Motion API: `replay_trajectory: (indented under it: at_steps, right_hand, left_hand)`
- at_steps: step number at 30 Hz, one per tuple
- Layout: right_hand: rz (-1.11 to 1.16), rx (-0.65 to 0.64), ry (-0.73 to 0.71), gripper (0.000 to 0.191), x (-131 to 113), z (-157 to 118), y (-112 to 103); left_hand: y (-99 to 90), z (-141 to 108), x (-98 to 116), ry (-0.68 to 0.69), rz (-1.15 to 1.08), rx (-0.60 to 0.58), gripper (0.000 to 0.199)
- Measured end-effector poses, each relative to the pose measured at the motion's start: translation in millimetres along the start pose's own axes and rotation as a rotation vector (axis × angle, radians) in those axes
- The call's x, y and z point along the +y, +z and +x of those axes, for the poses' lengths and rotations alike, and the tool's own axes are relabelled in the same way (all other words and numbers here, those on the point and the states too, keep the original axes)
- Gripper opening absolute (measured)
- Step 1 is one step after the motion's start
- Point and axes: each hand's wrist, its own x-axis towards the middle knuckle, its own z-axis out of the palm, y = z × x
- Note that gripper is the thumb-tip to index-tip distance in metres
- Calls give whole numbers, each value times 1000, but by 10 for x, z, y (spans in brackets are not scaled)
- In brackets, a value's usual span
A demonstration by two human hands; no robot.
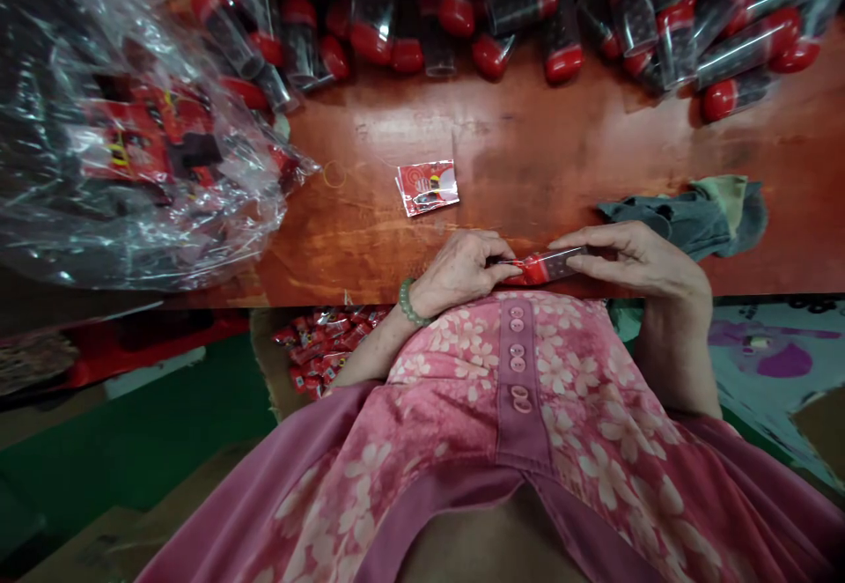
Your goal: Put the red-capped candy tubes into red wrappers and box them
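A clear tube with dark contents and a red end point(553, 266) lies sideways at the table's front edge, between my hands. My left hand point(466, 273), with a green bead bracelet point(410, 303) at the wrist, pinches red wrapping at the tube's red end. The fingers and thumb of my right hand point(617, 255) hold the tube's other end. Beyond my left hand, a small stack of red printed packets point(428, 188) lies flat on the wooden table point(528, 151).
Many red-capped tubes point(561, 46) are heaped along the far side. On the left is a large clear plastic bag point(231, 204) with red packets. A grey-green cloth point(700, 213) lies right. Below the table edge, a box point(264, 354) holds small red packets.
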Motion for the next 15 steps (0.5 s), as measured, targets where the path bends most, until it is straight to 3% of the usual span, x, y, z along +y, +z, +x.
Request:
replay_trajectory:
  at_steps: [7,12,15]
  right_hand:
    - [2,103,23,41,-19,-5,19]
    - [-104,85,5,38,-124,46,21]
    - [-95,97,7,40,-196,80,33]
  left_hand:
    - [-62,24,-15,18,-52,-66,22]
    - [-149,59,2,28,-90,-154,24]
    - [-185,82,5,-35,-184,-185,29]
